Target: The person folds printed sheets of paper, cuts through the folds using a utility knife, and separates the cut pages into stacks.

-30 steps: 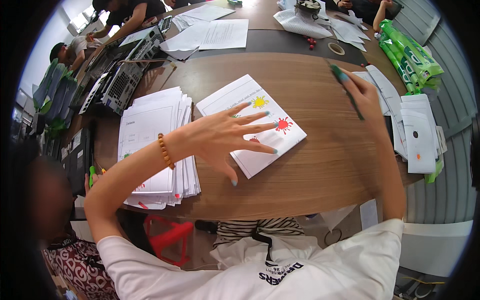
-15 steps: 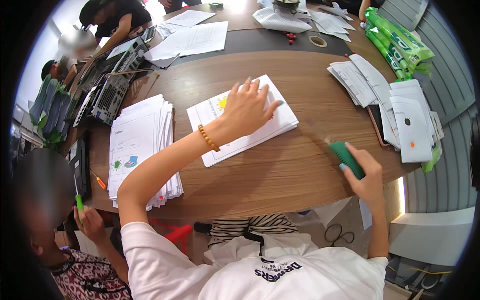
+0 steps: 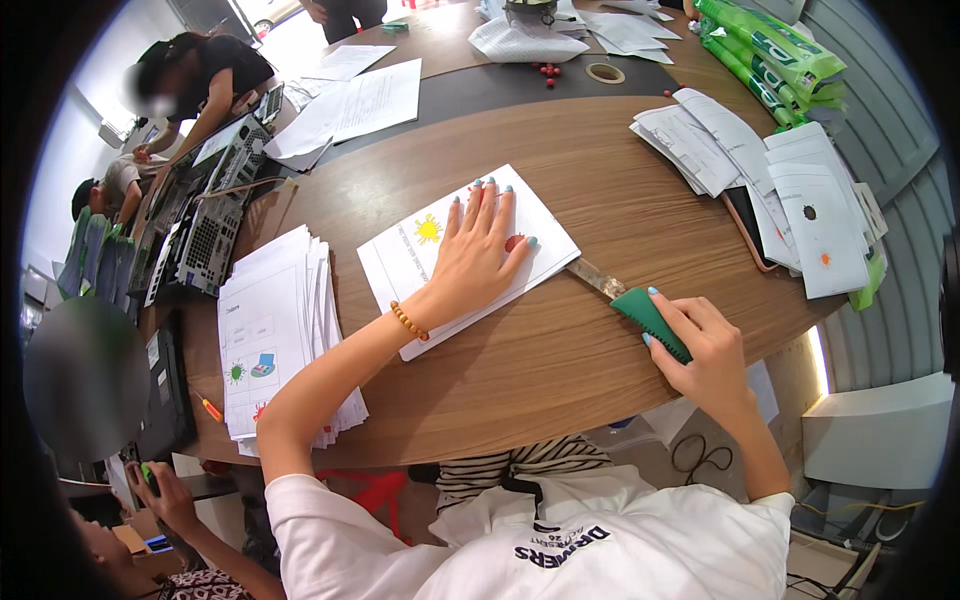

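Observation:
A small stack of white printed sheets point(image 3: 540, 235), marked with a yellow splat, lies slanted on the wooden table. My left hand point(image 3: 480, 240) rests flat on it with the fingers stretched out and slightly spread. To the right, my right hand point(image 3: 705, 345) is closed round the green handle of a knife point(image 3: 645, 318). Its worn, stained metal blade points left, and the tip meets the right corner of the sheets; whether it goes between them I cannot tell. A taller pile of printed papers point(image 3: 265, 320) stands left of my left forearm.
Folded papers point(image 3: 818, 215) and a phone point(image 3: 748, 230) lie at the right, below green plastic packs point(image 3: 775, 55). An opened metal computer case point(image 3: 215, 220) stands at the left near an orange screwdriver point(image 3: 210, 409). Another person's hand point(image 3: 168, 495) holds a green-handled tool. A tape roll point(image 3: 605, 73) lies farther back.
My right hand has brought the knife left, so its blade now reaches the sheets' corner. My left hand now lies flatter on the sheets. The other person's hand at lower left has dropped.

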A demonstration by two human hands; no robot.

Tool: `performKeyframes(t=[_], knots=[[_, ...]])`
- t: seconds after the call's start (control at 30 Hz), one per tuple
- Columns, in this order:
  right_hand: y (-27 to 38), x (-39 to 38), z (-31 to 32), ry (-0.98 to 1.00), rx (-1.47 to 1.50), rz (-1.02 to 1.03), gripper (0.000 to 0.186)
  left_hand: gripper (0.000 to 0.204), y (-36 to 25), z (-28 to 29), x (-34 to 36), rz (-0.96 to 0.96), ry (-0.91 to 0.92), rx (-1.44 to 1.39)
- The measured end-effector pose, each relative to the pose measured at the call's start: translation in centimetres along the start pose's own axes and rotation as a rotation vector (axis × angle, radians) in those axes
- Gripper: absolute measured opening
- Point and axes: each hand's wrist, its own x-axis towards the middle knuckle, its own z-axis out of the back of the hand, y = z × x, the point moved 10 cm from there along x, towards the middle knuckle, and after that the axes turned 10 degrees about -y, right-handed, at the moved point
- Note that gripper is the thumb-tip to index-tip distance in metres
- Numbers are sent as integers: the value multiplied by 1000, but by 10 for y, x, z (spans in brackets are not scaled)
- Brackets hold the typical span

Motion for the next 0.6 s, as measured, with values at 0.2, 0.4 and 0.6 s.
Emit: performKeyframes(t=[0.2,0.4,0.6], knots=[[4,3,-14,11,-89,4,44,79,-4,2,-2,-77,-86,-1],[4,0,-19,13,-129,3,46,83,-10,1,-5,-104,-87,-7],[0,25,-38,0,-120,55,45,85,-10,2,-7,-108,-98,16]])
